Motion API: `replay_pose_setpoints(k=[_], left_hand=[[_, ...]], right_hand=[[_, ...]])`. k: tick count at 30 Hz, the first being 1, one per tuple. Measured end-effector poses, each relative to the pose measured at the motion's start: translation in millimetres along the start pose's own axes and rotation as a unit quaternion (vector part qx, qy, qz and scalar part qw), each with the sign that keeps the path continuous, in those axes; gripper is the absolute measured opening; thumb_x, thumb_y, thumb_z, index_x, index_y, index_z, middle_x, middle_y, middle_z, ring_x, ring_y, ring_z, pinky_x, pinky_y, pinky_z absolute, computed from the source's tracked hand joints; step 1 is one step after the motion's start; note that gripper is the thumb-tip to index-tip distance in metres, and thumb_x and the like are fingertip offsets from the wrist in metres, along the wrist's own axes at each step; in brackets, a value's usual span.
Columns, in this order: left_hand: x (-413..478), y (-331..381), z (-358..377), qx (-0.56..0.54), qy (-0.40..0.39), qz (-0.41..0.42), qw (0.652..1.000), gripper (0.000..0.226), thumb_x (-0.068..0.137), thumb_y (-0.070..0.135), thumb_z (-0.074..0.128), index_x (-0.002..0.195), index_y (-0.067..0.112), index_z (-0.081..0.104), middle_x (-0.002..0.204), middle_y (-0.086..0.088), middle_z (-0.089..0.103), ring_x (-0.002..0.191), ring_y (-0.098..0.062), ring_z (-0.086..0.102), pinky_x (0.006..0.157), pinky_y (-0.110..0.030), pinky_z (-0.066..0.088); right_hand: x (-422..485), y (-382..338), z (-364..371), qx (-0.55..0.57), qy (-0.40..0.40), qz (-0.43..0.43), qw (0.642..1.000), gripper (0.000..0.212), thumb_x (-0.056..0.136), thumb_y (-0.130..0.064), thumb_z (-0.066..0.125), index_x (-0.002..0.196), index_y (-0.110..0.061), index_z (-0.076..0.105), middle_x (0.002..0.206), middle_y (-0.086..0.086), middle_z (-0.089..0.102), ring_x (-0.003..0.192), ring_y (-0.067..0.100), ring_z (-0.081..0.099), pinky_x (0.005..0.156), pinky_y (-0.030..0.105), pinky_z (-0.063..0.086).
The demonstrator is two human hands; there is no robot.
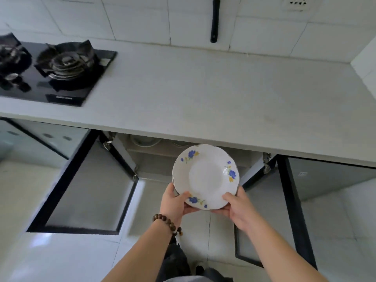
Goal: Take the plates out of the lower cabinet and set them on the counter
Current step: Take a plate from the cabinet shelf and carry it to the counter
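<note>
Floral plates between left hand and right hand, before open lower cabinet

Pale counter bears a hob (left end).

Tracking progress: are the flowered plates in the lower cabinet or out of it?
Out. The left hand and right hand hold the plates in front of the open cabinet, not yet on the counter.

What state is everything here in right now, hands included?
Plates: stacked, lifted, held below counter level, not yet set down.
Left hand: grips the stack's near-left rim.
Right hand: grips the near-right rim.
Left cabinet door: swung open.
Right cabinet door: swung open.
Stove burner: no flame visible.
Dishes inside cabinet: on the shelf.
</note>
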State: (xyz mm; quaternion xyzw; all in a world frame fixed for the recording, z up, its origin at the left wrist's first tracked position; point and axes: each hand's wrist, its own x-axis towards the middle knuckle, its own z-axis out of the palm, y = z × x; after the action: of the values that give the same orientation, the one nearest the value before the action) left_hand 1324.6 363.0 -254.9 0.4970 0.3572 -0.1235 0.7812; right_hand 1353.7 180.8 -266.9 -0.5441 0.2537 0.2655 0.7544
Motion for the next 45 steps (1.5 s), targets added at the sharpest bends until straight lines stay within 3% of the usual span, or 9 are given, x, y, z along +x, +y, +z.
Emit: replay_pose_setpoints(k=[7,12,19,26,29,31,33,37,45], left_hand=[[-40,14,-31,-0.104,0.072,0.077,0.989,0.037,0.092,-0.006,0.052,0.123,0.015,0.051,0.113,-0.019,0.065,0.080,-0.034,0.073,0.053,-0.038,0.059],[-72,11,-67,-0.157,0.146,0.123,0.969,0.034,0.090,-0.005,0.055,0.119,0.014,0.053,0.109,-0.015,0.066,0.079,-0.032,0.074,0.054,-0.036,0.059],[-132,-1,-135,-0.235,0.266,0.183,0.917,0.028,0.088,-0.003,0.060,0.107,0.017,0.054,0.110,-0.017,0.064,0.083,-0.035,0.073,0.056,-0.039,0.060],[-187,-17,-203,-0.317,0.359,0.210,0.852,0.026,0.091,-0.005,0.055,0.109,0.015,0.053,0.107,-0.026,0.064,0.080,-0.041,0.072,0.055,-0.038,0.059],[-202,-23,-232,-0.346,0.389,0.220,0.825,0.025,0.092,-0.005,0.053,0.106,0.015,0.054,0.109,-0.026,0.062,0.080,-0.041,0.072,0.054,-0.038,0.059],[-209,-27,-253,-0.359,0.408,0.225,0.809,0.031,0.092,-0.006,0.051,0.119,0.009,0.052,0.112,-0.027,0.062,0.081,-0.039,0.071,0.054,-0.038,0.059],[-215,-30,-275,-0.371,0.420,0.229,0.796,0.036,0.093,-0.007,0.049,0.126,0.006,0.048,0.114,-0.028,0.061,0.083,-0.039,0.071,0.055,-0.040,0.059],[-222,-32,-327,-0.392,0.431,0.234,0.778,0.039,0.093,-0.007,0.048,0.129,0.008,0.050,0.117,-0.027,0.063,0.087,-0.041,0.070,0.059,-0.042,0.060],[-224,6,-450,-0.406,0.442,0.223,0.768,0.034,0.093,-0.007,0.048,0.121,0.011,0.052,0.112,-0.024,0.064,0.083,-0.039,0.072,0.058,-0.041,0.060]], right_hand=[[-13,-16,52,-0.087,-0.083,-0.037,0.992,0.047,0.090,0.006,0.047,0.129,-0.021,0.044,0.122,0.010,0.059,0.099,0.036,0.067,0.063,0.043,0.060],[-20,-8,95,-0.144,-0.160,-0.031,0.976,0.040,0.089,0.005,0.048,0.118,-0.023,0.051,0.119,0.011,0.062,0.099,0.036,0.067,0.059,0.040,0.059],[-42,32,177,-0.231,-0.295,-0.004,0.927,0.039,0.088,0.005,0.049,0.109,-0.027,0.054,0.117,0.011,0.064,0.097,0.035,0.068,0.059,0.041,0.059],[-77,83,257,-0.296,-0.401,0.039,0.866,0.041,0.086,0.008,0.044,0.114,-0.021,0.052,0.116,0.011,0.063,0.095,0.036,0.068,0.059,0.041,0.059],[-86,106,289,-0.333,-0.436,0.035,0.835,0.040,0.084,0.007,0.044,0.112,-0.020,0.052,0.116,0.013,0.064,0.087,0.034,0.072,0.064,0.050,0.060],[-93,123,308,-0.356,-0.458,0.033,0.814,0.039,0.083,0.006,0.044,0.113,-0.017,0.051,0.116,0.017,0.064,0.086,0.038,0.071,0.073,0.065,0.055],[-99,143,328,-0.371,-0.471,0.040,0.799,0.040,0.082,0.006,0.044,0.116,-0.015,0.050,0.116,0.018,0.064,0.084,0.038,0.072,0.077,0.069,0.052],[-106,181,375,-0.366,-0.480,0.080,0.794,0.048,0.083,0.008,0.044,0.125,-0.014,0.049,0.122,0.017,0.061,0.095,0.039,0.068,0.068,0.049,0.059],[-111,244,493,-0.381,-0.480,0.082,0.786,0.051,0.083,0.005,0.045,0.125,-0.023,0.052,0.123,0.015,0.061,0.096,0.039,0.069,0.069,0.047,0.059]])
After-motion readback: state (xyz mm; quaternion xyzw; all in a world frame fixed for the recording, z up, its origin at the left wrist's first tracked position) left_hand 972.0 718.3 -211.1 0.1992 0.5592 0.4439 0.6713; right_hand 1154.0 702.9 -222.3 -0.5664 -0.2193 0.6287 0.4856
